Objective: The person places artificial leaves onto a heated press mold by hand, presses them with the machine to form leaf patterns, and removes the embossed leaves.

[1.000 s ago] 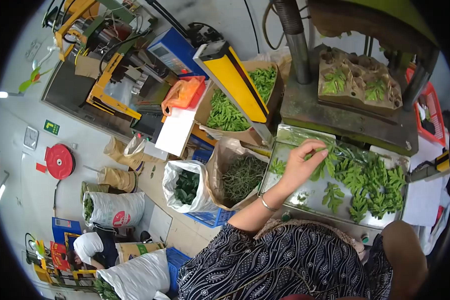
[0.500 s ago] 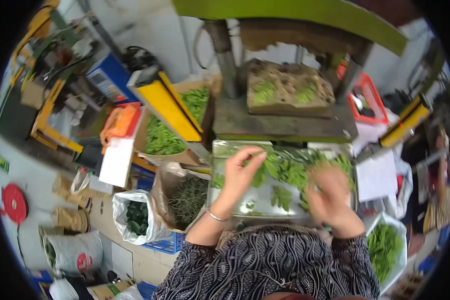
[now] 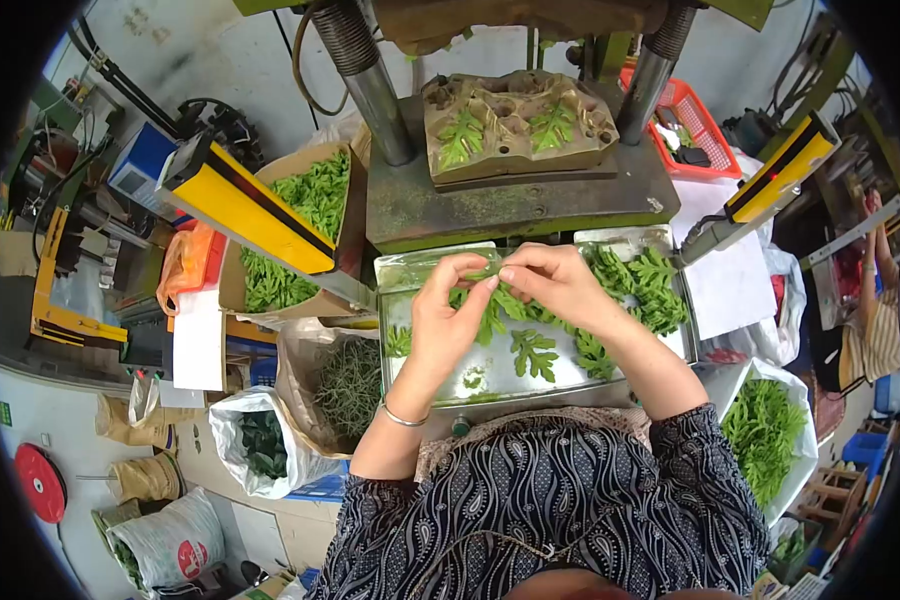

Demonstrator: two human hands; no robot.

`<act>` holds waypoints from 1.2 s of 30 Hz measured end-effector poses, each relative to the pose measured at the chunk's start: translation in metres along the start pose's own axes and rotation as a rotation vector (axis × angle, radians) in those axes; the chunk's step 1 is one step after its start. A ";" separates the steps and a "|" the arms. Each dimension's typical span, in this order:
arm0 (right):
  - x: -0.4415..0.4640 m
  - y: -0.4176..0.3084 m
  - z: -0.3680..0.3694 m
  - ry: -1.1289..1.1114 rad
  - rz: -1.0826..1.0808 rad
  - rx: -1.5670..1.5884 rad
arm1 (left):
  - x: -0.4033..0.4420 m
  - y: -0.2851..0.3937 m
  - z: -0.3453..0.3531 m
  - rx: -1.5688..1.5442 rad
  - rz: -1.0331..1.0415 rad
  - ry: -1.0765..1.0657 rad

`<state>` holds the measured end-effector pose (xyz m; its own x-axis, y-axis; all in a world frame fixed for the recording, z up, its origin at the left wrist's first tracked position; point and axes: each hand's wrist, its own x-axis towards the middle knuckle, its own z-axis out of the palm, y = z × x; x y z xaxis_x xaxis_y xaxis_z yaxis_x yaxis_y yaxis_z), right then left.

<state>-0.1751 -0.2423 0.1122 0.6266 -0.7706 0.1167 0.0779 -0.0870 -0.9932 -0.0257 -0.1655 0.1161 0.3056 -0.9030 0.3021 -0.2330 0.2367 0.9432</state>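
My left hand [image 3: 448, 322] and my right hand [image 3: 562, 288] meet above the far part of a metal tray [image 3: 450, 385]. Thumbs and fingers of both are pinched together, nearly touching. A bit of green shows between the fingertips, too small and covered to name. Under and around the hands lie green artificial leaves; a single lobed leaf [image 3: 534, 355] rests flat on the tray, and a pile of leaves [image 3: 650, 290] fills its right side. Clear plastic film [image 3: 420, 270] lies along the tray's far edge, left of the fingertips.
Behind the tray stands a press with a mould block [image 3: 520, 150] bearing two leaves, between steel posts. Yellow bars [image 3: 260, 215] flank it. Left are a carton of leaves [image 3: 315, 200] and sacks [image 3: 250, 440]; right, a red basket [image 3: 700, 125] and a leaf-filled bag [image 3: 765, 440].
My right hand has moved left from the tray's right side to meet my left hand, and both now pinch close together. The camera view has also shifted.
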 end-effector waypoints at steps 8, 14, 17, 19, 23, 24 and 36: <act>0.006 -0.001 -0.002 0.141 0.208 0.250 | 0.009 -0.013 -0.005 0.083 0.066 -0.145; 0.022 0.000 -0.043 0.514 0.125 0.173 | 0.005 -0.006 -0.007 0.065 0.273 -0.173; 0.019 0.003 -0.046 0.545 -0.141 -0.111 | 0.002 -0.006 -0.006 0.058 0.298 -0.217; 0.017 0.001 -0.027 0.514 -0.239 -0.176 | 0.006 -0.017 -0.003 0.069 0.283 -0.200; 0.012 -0.011 -0.004 0.383 -0.275 -0.139 | 0.003 -0.014 -0.002 0.029 0.154 -0.162; 0.012 -0.018 -0.002 0.338 -0.245 -0.138 | 0.001 -0.008 -0.001 -0.031 0.026 -0.149; 0.065 -0.066 -0.041 0.077 -0.152 -0.613 | 0.007 -0.008 -0.011 -0.155 -0.093 -0.044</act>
<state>-0.1717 -0.3125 0.1853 0.5838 -0.7625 0.2789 -0.3105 -0.5270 -0.7911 -0.0115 -0.1693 0.1121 0.2776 -0.9377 0.2091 -0.0593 0.2006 0.9779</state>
